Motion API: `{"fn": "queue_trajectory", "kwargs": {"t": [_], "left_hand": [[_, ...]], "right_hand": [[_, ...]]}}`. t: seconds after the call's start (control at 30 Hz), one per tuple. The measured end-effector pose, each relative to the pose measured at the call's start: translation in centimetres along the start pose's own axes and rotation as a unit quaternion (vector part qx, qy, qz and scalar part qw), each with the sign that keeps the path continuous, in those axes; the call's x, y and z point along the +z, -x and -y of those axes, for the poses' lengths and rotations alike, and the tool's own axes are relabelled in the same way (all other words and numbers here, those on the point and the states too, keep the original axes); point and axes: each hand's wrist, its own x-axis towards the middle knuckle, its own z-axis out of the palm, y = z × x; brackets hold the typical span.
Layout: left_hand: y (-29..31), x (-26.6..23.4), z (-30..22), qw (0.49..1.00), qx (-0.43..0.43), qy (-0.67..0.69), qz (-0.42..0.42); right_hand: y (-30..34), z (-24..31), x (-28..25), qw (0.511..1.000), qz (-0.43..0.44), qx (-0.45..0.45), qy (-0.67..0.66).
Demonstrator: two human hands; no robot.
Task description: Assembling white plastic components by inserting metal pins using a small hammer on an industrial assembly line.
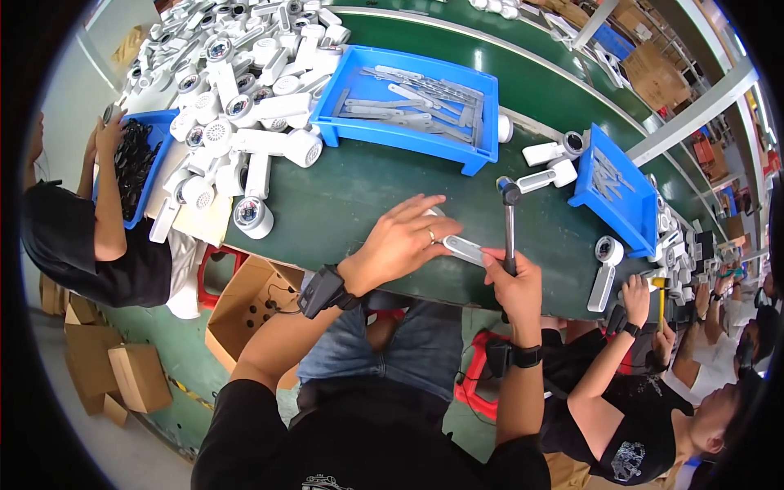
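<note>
On the green table in front of me lies a white handheld fan [464, 248] with a grey strip along its handle. My left hand [400, 245] covers its head end, the fingers curved over it. A hammer [510, 231] with a dark head, metal shaft and black grip stands upright in my right hand [517, 290]. The fingers of that hand are wrapped round the grip, and its thumb side is against the end of the fan's handle. Much of the fan's head is hidden beneath my left hand.
A blue tray [327, 131] of grey strips stands ahead, with a smaller blue tray [645, 233] on the right. White fans [216, 135] are heaped at the left. Co-workers sit on both sides; one handles a blue bin [167, 147] of black parts. A cardboard box [233, 314] stands below the table edge.
</note>
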Motion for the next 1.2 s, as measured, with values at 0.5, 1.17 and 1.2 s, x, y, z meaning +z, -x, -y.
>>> {"fn": "queue_trajectory", "kwargs": {"t": [0.5,1.17,1.2], "left_hand": [[-0.6,-0.4,0.6,0.988,0.115,-0.104,0.029],[-1.3,-0.3,0.6,0.988,0.110,-0.099,0.042],[-1.6,-0.3,0.2,0.988,0.111,-0.098,0.045]], "right_hand": [[-1.0,0.5,-0.7,0.983,0.051,0.137,-0.112],[-0.3,0.1,-0.4,0.967,0.054,0.156,-0.196],[-0.2,0.0,-0.4,0.970,0.051,0.149,-0.186]]}}
